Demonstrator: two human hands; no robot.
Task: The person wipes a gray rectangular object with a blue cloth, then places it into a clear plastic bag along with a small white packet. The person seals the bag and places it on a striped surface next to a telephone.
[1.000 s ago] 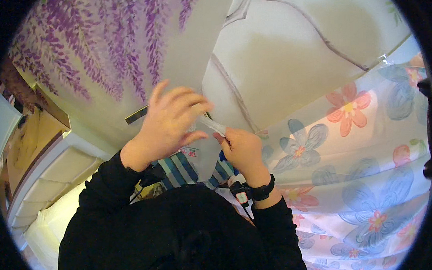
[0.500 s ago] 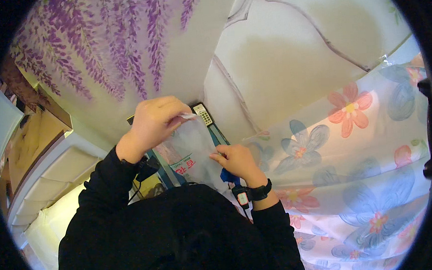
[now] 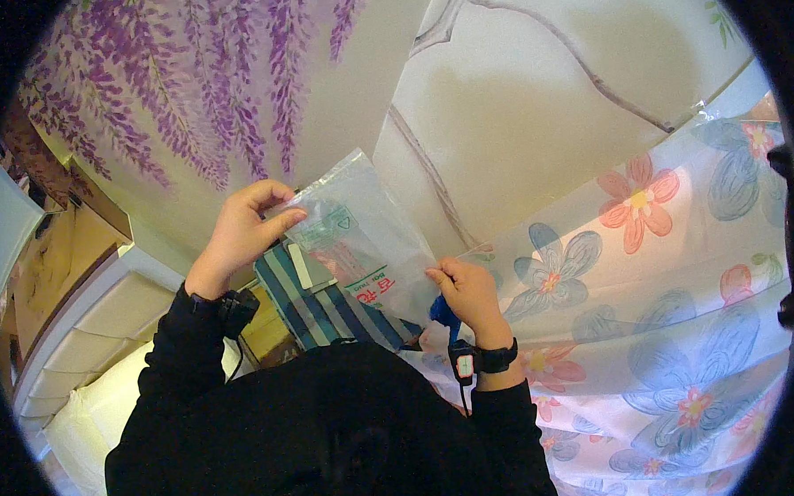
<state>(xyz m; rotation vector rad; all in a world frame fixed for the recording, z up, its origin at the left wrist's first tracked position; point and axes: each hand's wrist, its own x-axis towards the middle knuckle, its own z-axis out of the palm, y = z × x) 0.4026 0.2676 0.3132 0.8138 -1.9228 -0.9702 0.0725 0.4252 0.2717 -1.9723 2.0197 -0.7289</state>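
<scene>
A clear plastic bag point(image 3: 387, 222) with red and green print is stretched flat between my two hands, its straight top edge tilted up to the right. My left hand point(image 3: 252, 223) pinches the bag's left edge between thumb and fingers. On the other side, my right hand point(image 3: 468, 291) is closed on the right edge. Just under the right hand shows a blue item point(image 3: 444, 312); I cannot tell whether it is held. A pale flat rectangular object point(image 3: 309, 269) lies beside the bag on a dark teal striped surface point(image 3: 298, 314), partly covered by the bag.
A bed with a cream padded headboard point(image 3: 117, 322) stands at the left. A flower-print curtain or cloth point(image 3: 631, 326) fills the right side, close to my right arm. Ahead rises a wall point(image 3: 337, 100) painted with purple blossoms. Each wrist carries a strapped device.
The bag has been spread out flat and its top edge now stands up. My left hand moved left and my right hand moved right and slightly nearer. The remote control is now hidden.
</scene>
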